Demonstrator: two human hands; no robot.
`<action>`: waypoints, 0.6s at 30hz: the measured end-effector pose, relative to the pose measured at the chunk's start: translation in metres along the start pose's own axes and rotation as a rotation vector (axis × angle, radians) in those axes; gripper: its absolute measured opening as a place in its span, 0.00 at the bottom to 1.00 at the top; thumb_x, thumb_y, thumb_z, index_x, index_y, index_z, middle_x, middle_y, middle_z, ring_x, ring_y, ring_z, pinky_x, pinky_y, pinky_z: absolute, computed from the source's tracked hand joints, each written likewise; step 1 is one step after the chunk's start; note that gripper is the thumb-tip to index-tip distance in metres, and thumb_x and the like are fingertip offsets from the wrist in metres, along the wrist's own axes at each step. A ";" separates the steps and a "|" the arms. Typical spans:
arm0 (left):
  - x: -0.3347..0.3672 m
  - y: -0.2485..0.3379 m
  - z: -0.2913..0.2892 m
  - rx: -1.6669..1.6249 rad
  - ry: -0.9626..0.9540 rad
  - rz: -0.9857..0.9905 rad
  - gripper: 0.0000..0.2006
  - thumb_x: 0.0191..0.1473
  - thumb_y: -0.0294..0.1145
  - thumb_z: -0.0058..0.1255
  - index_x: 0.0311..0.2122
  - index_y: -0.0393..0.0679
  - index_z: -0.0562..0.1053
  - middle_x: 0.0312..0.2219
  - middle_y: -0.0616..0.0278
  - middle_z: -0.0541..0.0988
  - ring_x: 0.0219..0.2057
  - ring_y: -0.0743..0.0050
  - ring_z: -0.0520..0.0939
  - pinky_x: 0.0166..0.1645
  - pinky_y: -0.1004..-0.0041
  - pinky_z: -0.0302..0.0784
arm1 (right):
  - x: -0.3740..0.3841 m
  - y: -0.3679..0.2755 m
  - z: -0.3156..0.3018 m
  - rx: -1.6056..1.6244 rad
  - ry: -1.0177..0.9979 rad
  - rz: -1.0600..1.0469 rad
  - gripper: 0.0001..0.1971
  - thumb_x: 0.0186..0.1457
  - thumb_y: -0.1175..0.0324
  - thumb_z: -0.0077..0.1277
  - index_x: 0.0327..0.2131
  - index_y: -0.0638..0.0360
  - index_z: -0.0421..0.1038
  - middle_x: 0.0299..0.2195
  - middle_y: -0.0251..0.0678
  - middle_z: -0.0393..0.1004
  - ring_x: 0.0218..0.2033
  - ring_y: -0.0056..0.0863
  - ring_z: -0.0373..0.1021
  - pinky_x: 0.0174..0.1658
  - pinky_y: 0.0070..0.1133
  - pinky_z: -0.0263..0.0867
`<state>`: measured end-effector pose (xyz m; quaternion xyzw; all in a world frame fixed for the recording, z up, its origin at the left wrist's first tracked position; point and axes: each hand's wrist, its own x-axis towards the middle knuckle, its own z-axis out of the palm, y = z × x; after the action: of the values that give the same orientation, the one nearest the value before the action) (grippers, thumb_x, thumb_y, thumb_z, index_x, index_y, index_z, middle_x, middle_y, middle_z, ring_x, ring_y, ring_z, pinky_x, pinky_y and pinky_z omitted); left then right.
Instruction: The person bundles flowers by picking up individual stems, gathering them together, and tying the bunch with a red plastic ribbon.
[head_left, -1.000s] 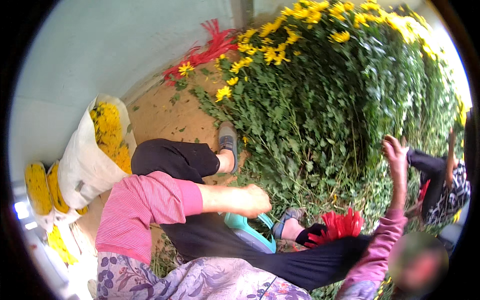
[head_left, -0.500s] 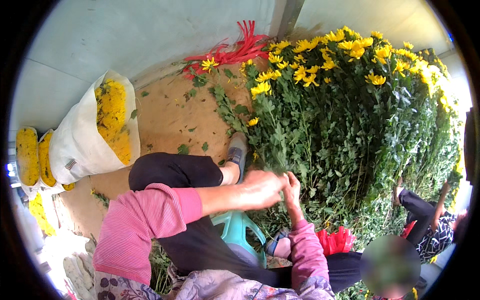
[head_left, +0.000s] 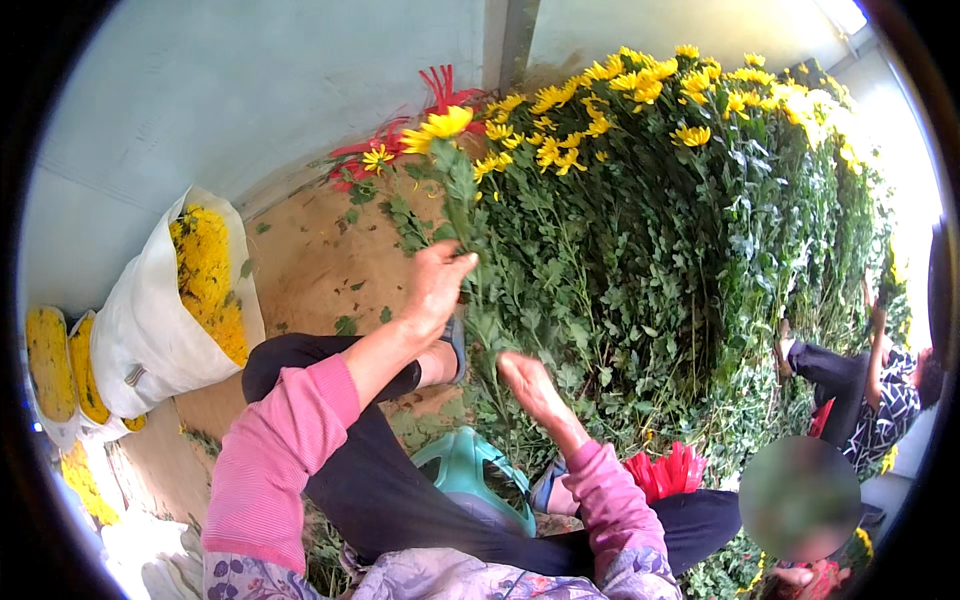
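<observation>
Your left hand (head_left: pixel 432 288) has its fingers closed round the yellow-flowered stem (head_left: pixel 458 185), just left of the flower pile (head_left: pixel 640 230). Long axis near-upright in view, bloom pointing up toward the wall (head_left: pixel 300 90). Left's nearer the bloom; right hand (head_left: pixel 538 390) sits at the lower stem, fingers curled, grip can't be told.

pale blue-grey wall (head_left: pixel 260 90) | grey corner post (head_left: pixel 517 42) | brown floor (head_left: pixel 318 262) | teal stool (head_left: pixel 464 462) | bright light (head_left: pixel 908 135) at right

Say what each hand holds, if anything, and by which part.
Left hand: a yellow chrysanthemum, by its leafy stem below the bloom. Right hand: cannot be told.
</observation>
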<state>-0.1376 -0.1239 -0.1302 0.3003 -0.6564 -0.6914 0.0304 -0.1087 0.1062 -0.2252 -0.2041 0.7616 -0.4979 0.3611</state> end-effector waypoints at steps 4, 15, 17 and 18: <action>-0.005 0.044 -0.022 0.063 0.150 0.028 0.09 0.51 0.29 0.56 0.35 0.36 0.75 0.23 0.63 0.77 0.19 0.80 0.75 0.21 0.78 0.69 | 0.036 0.073 0.000 -0.450 0.334 0.171 0.25 0.58 0.57 0.48 0.55 0.59 0.64 0.50 0.48 0.70 0.52 0.49 0.64 0.54 0.39 0.60; 0.008 0.049 -0.052 -0.076 0.176 -0.006 0.08 0.50 0.27 0.49 0.33 0.34 0.74 0.26 0.69 0.74 0.29 0.82 0.71 0.35 0.75 0.65 | 0.049 0.096 0.005 -0.528 0.301 -0.081 0.19 0.57 0.57 0.50 0.46 0.59 0.72 0.54 0.49 0.65 0.49 0.46 0.64 0.50 0.38 0.62; 0.007 0.042 -0.051 -0.064 0.162 -0.096 0.09 0.50 0.27 0.49 0.36 0.33 0.74 0.29 0.68 0.75 0.32 0.81 0.72 0.38 0.75 0.66 | 0.072 0.087 -0.018 -0.680 0.486 0.029 0.22 0.56 0.58 0.52 0.51 0.59 0.67 0.55 0.49 0.63 0.49 0.45 0.64 0.50 0.37 0.62; 0.008 0.034 -0.048 -0.111 0.144 -0.095 0.09 0.50 0.26 0.49 0.36 0.33 0.74 0.30 0.67 0.76 0.32 0.81 0.72 0.38 0.75 0.66 | 0.086 0.089 -0.027 -0.730 0.543 0.187 0.27 0.54 0.59 0.54 0.55 0.60 0.62 0.56 0.48 0.61 0.49 0.45 0.64 0.49 0.38 0.62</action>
<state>-0.1337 -0.1750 -0.0998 0.3779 -0.5983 -0.7039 0.0612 -0.1807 0.1028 -0.3290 -0.1103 0.9692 -0.1980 0.0965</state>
